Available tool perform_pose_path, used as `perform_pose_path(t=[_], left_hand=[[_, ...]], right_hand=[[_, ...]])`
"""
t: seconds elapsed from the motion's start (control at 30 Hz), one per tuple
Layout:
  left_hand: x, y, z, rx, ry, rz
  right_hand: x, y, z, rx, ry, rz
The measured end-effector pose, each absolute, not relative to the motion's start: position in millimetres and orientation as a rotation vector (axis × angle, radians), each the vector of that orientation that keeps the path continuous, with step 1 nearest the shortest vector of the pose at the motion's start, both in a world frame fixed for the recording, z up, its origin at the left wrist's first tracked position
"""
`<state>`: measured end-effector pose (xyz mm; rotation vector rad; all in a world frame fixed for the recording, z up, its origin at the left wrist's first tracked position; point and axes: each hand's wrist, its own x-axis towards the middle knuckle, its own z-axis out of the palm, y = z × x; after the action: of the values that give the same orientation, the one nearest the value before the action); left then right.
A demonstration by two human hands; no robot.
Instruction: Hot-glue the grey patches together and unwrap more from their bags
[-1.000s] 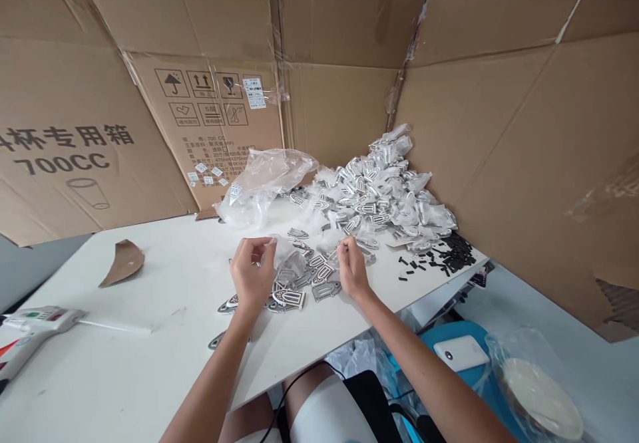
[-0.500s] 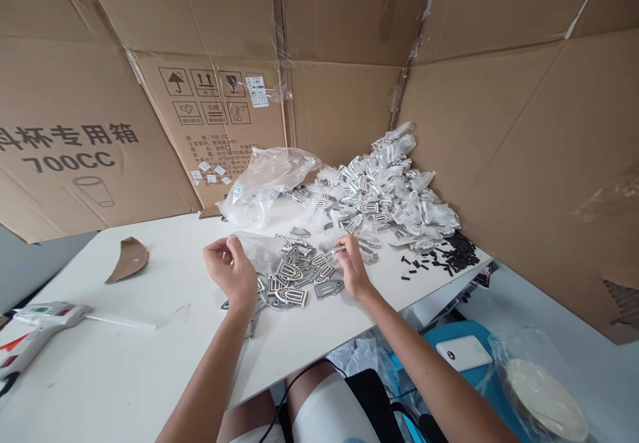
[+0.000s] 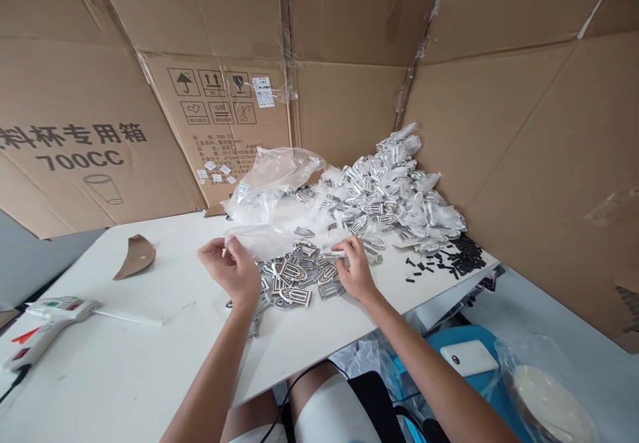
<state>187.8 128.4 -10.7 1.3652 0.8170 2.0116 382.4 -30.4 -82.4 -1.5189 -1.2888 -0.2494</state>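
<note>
My left hand (image 3: 232, 270) is closed on the edge of a small clear plastic bag (image 3: 262, 241), which stretches to the right above loose metal pieces (image 3: 294, 275). Pinched in my right hand (image 3: 353, 267) is a silvery metal piece (image 3: 335, 253), held flat just right of the bag; its far end is hard to make out. The loose pieces are silver with slotted, arched shapes and lie heaped between and below both hands. Behind them rises a large pile of bagged metal pieces (image 3: 384, 190).
A big crumpled plastic bag (image 3: 284, 170) lies behind my hands. Small black parts (image 3: 464, 257) are scattered at the right edge of the white table (image 3: 124, 376). A glue gun (image 3: 54, 326) and a cardboard scrap (image 3: 136, 257) lie left. Cardboard walls (image 3: 349, 104) stand behind.
The small bag is now pulled out longer and straighter from my left hand. My right hand has turned, bringing its metal piece level. The view has shifted slightly left.
</note>
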Motion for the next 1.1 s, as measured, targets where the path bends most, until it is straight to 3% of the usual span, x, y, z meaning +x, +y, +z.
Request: perform_pose_path(t=[0.57, 0.83, 1.1], left_hand=[[187, 111, -29, 2.018, 0.616, 1.985], [189, 94, -33, 2.59, 0.188, 1.437], [193, 94, -36, 2.741, 0.041, 1.228]], right_hand=[[361, -39, -82, -1.398, -1.554, -0.444], [360, -38, -81, -1.412, -1.657, -0.561], [363, -37, -85, -1.369, -1.662, -0.416]])
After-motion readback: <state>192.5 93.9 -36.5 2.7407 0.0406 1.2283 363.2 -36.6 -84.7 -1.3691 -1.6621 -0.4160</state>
